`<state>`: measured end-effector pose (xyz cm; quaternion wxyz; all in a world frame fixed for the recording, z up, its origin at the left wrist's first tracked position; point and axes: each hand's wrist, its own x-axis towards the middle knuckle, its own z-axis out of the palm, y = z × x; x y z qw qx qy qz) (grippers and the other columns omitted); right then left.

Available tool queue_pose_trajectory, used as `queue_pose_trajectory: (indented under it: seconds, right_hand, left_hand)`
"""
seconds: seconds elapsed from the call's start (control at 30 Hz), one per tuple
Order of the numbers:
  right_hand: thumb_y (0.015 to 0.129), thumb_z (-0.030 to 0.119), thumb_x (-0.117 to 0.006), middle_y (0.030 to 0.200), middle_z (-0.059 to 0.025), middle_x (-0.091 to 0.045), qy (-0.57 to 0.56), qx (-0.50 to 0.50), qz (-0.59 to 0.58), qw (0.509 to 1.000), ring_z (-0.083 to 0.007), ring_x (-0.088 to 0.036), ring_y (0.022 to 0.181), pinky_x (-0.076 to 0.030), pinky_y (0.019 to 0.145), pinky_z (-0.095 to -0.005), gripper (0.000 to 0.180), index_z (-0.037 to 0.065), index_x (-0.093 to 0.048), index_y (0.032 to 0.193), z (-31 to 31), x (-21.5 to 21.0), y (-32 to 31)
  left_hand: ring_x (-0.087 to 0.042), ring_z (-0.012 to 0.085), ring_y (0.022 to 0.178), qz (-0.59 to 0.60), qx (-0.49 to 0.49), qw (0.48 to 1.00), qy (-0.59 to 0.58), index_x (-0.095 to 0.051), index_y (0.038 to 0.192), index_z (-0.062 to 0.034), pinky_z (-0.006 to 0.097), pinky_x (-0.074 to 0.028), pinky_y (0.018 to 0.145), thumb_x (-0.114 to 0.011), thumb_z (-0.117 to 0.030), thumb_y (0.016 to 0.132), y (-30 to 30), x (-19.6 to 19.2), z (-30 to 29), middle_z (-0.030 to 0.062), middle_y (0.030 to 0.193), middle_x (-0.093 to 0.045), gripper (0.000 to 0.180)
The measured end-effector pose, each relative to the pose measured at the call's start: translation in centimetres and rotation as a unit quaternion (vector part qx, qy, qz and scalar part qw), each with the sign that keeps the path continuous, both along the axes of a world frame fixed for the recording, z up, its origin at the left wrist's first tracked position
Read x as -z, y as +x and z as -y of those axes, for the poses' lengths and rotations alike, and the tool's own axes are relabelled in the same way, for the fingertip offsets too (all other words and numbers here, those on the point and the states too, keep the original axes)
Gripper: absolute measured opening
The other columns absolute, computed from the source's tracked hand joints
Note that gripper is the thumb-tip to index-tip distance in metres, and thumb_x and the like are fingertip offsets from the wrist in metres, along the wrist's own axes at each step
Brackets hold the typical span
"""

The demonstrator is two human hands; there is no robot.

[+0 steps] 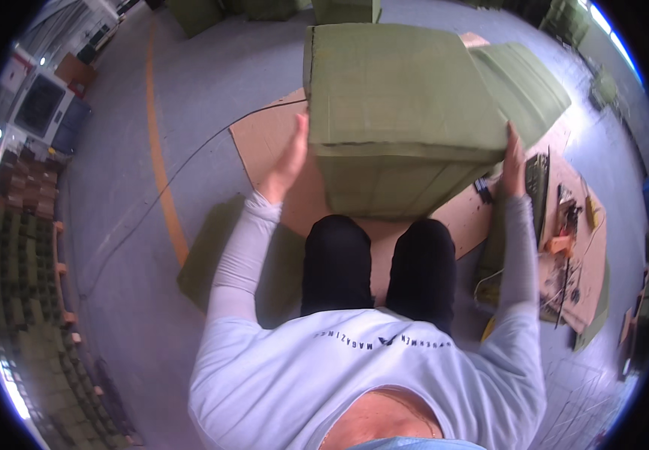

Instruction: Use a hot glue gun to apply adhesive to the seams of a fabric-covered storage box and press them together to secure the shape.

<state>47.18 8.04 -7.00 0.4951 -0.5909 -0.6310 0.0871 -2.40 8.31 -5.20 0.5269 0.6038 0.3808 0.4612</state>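
A large olive-green box (399,97) fills the middle of the view, lifted in front of my knees. My left hand (288,159) presses flat against its left side. On the opposite side my right hand (513,161) presses the box's right side, fingers pointing up. Both hands clamp the box between them. A green flap or second green piece (527,82) sticks out at the box's upper right. Under the box lies a sheet of brown cardboard (264,142) on the grey floor.
Tools and small parts (568,225) lie scattered on cardboard at the right. A flat green sheet (212,255) lies on the floor at my left. An orange floor line (161,165) runs past it. Stacks of green boxes (17,285) stand far left.
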Motion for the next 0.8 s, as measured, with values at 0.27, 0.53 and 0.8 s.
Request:
queue_pose_trajectory:
  seconds: [0.27,0.53,0.8]
  right_hand:
    - [0.090,0.007,-0.061,0.141,-0.0140,-0.051,0.182,0.002,0.179,0.967,-0.0299,-0.050,0.130,-0.037,0.111,-0.0418,0.053,0.005,-0.046,0.141,3.0,-6.2,-9.3]
    - [0.088,0.038,-0.060,0.144,-0.0088,-0.050,0.123,-0.006,0.331,0.936,-0.0228,-0.043,0.136,-0.028,0.116,-0.0431,0.062,0.006,-0.047,0.140,4.6,-3.1,-17.5]
    - [0.094,0.054,-0.041,0.143,-0.0093,-0.051,0.151,-0.004,0.336,0.930,-0.0251,-0.044,0.136,-0.030,0.114,-0.0444,0.067,0.006,-0.048,0.140,3.9,-2.4,-17.2]
  left_hand:
    - [-0.022,0.0274,0.147,-0.172,-0.220,0.924,0.260,-0.030,0.150,-0.0019,0.038,-0.018,0.120,-0.022,-0.047,0.105,3.1,-1.9,5.0,0.0144,0.156,-0.029,0.064]
    - [-0.020,0.0281,0.147,-0.155,-0.119,0.948,0.250,-0.045,0.143,-0.0053,0.041,-0.017,0.120,-0.014,-0.055,0.103,4.3,-1.8,5.2,0.0081,0.150,-0.042,0.071]
    - [-0.024,0.0318,0.146,-0.352,-0.137,0.856,0.353,-0.046,0.144,-0.0106,0.052,-0.018,0.118,-0.034,-0.052,0.100,4.5,-0.5,5.4,0.0055,0.152,-0.040,0.061]
